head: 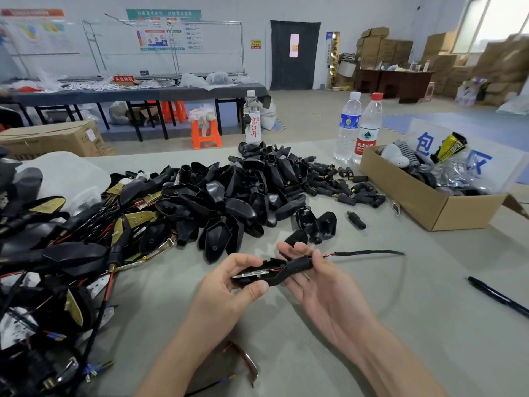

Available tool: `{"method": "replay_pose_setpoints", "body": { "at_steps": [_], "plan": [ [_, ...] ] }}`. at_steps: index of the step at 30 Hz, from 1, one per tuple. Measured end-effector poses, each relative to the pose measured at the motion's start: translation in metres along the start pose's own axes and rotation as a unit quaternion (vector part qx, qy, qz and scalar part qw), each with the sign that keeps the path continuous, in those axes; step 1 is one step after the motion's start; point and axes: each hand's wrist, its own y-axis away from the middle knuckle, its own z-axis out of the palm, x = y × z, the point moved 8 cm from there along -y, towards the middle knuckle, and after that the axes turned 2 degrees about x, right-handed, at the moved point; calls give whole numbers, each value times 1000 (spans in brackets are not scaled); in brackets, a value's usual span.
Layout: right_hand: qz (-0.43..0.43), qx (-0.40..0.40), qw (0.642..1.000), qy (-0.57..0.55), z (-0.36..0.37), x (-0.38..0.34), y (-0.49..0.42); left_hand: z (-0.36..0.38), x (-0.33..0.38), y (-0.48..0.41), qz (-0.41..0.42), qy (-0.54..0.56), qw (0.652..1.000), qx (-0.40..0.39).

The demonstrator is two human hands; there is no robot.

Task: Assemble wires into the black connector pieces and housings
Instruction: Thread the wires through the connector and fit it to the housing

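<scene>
Housing (266, 273) is hovering over the table (415, 325), I'm seeing: left hand (226, 285) is pinching its front end, right hand (317, 282) is curling round its neck, wire (372, 252) trailing rightward.

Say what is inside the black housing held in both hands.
A pale strip and a red wire lie in the open housing. The left hand and right hand cover both ends.

Two bare hands on bare forearms; the left hand (226, 285) has slender fingers and a thumbnail (259, 290) that looks short and plain, though the view is too soft there to be sure; the right hand (323, 293) has faint creases across its palm; the left forearm (177, 348) and right forearm (386, 356) are bare right down to the frame's lower edge.
</scene>
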Motion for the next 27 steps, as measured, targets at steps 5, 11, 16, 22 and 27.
{"method": "replay_pose_setpoints", "body": {
  "at_steps": [5,11,16,22,27],
  "plan": [
    [1,24,1000,17,-4,0,-2,0,0,0,2,-4,1000,4],
    [-25,100,995,-4,-23,-8,-5,1,4,2,16,-20,1000,10],
    [-33,106,994,-18,-25,-13,-4,1,2,0,10,-35,999,19],
    [-34,98,995,1,-25,-15,-5,0,-9,-3,-23,-28,999,23],
    [-46,106,993,26,-29,-16,-6,0,-10,-4,-47,-8,999,24]
  ]
}}
